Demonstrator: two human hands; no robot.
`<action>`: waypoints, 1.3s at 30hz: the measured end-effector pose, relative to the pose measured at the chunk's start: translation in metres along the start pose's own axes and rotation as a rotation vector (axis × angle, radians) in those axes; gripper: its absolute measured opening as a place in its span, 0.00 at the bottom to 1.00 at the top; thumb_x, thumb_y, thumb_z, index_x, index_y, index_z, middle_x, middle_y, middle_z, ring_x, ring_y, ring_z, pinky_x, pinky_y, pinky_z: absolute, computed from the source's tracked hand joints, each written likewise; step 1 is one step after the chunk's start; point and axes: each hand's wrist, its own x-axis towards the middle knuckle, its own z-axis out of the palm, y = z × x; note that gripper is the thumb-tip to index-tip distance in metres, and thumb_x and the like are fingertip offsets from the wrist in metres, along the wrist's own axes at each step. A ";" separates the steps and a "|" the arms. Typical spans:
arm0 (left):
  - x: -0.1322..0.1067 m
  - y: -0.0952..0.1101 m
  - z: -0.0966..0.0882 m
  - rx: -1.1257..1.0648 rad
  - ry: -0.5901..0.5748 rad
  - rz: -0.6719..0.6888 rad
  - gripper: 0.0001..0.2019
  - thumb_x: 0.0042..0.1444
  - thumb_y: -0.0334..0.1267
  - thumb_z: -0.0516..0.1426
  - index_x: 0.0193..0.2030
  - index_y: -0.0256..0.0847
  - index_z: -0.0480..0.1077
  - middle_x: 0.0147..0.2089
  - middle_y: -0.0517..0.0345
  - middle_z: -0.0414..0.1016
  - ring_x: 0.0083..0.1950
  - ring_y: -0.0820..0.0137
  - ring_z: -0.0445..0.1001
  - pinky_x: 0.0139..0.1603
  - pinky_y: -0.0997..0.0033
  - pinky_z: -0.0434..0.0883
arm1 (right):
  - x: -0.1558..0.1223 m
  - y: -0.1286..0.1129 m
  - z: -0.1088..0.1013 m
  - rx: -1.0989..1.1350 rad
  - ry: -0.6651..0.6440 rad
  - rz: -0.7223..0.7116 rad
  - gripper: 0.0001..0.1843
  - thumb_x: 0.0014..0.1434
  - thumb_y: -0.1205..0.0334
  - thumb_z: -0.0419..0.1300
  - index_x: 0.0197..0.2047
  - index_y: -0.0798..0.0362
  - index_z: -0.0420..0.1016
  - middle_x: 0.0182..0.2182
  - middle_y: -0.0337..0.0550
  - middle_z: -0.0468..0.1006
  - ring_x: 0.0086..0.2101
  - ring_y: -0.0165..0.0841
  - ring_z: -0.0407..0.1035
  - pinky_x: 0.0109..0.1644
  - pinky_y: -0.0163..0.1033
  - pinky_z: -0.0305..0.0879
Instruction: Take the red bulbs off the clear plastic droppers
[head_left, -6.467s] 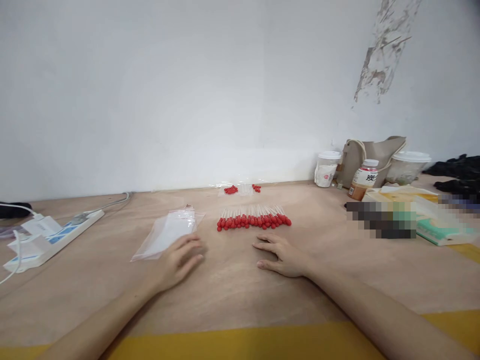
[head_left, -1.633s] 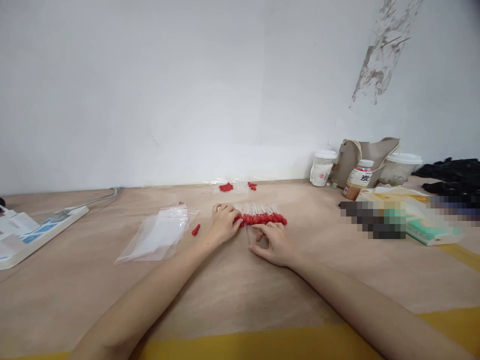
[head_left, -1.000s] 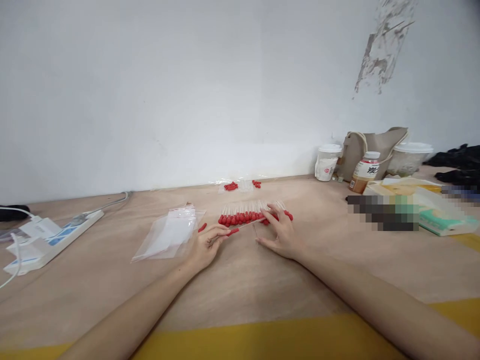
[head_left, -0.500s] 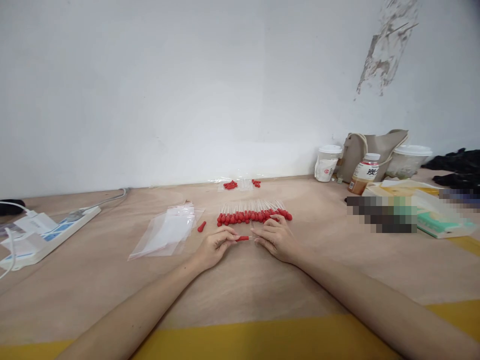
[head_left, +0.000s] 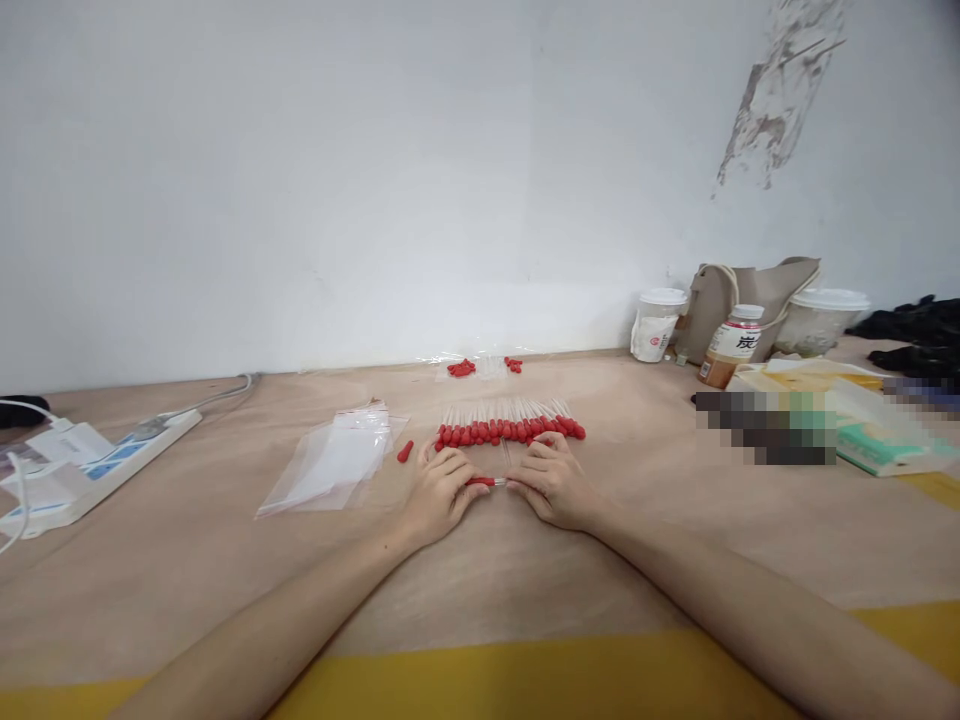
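Between the fingertips of my left hand (head_left: 442, 495) is a red rubber dropper bulb (head_left: 481, 481), lying sideways. My right hand (head_left: 553, 483) pinches a thin clear dropper tube (head_left: 500, 482), whose near end meets the bulb's mouth; how deep it sits inside I cannot tell. Just beyond my hands lies a row of droppers (head_left: 495, 431), red bulbs towards me and clear tips towards the wall. Another clear tube (head_left: 505, 452) lies between the row and my hands. One loose red bulb (head_left: 406, 451) rests left of the row, near my left hand.
Clear zip bags (head_left: 330, 465) lie on the left, beyond them a white power strip (head_left: 127, 470). By the wall is clear plastic with red bulbs (head_left: 461, 368) and tubes. At right stand a cup (head_left: 655, 325), a bottle (head_left: 731, 347), a bag (head_left: 716, 290) and a tissue pack (head_left: 877, 445).
My left hand has shifted its grip, its fingers now curled further over the red bulb. Less of the bulb shows, and my two hands are slightly lower in view.
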 end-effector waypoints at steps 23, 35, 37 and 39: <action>-0.017 -0.026 -0.013 -0.026 0.050 -0.091 0.10 0.58 0.38 0.48 0.30 0.42 0.69 0.30 0.58 0.71 0.36 0.69 0.68 0.50 0.59 0.59 | -0.017 0.028 -0.016 -0.034 0.006 0.179 0.13 0.59 0.61 0.49 0.31 0.48 0.75 0.24 0.40 0.75 0.30 0.31 0.64 0.45 0.43 0.49; -0.009 -0.064 -0.041 0.046 0.239 -0.482 0.16 0.55 0.37 0.47 0.48 0.40 0.67 0.39 0.53 0.68 0.38 0.67 0.70 0.38 0.68 0.67 | -0.004 0.014 0.001 -0.025 -0.002 0.401 0.06 0.55 0.67 0.49 0.34 0.52 0.66 0.25 0.38 0.74 0.28 0.30 0.66 0.37 0.37 0.49; -0.014 -0.075 -0.049 0.080 0.183 -0.570 0.17 0.53 0.41 0.49 0.49 0.42 0.65 0.38 0.55 0.70 0.34 0.68 0.70 0.34 0.69 0.66 | -0.003 0.013 0.002 -0.046 0.006 0.388 0.06 0.55 0.67 0.50 0.32 0.52 0.67 0.25 0.38 0.74 0.28 0.30 0.66 0.37 0.37 0.49; -0.018 -0.080 -0.052 0.108 0.127 -0.629 0.16 0.51 0.44 0.51 0.47 0.43 0.64 0.36 0.58 0.72 0.34 0.67 0.70 0.31 0.70 0.65 | -0.002 0.012 0.004 -0.070 0.013 0.362 0.08 0.56 0.68 0.49 0.32 0.52 0.69 0.25 0.38 0.74 0.29 0.30 0.66 0.38 0.38 0.49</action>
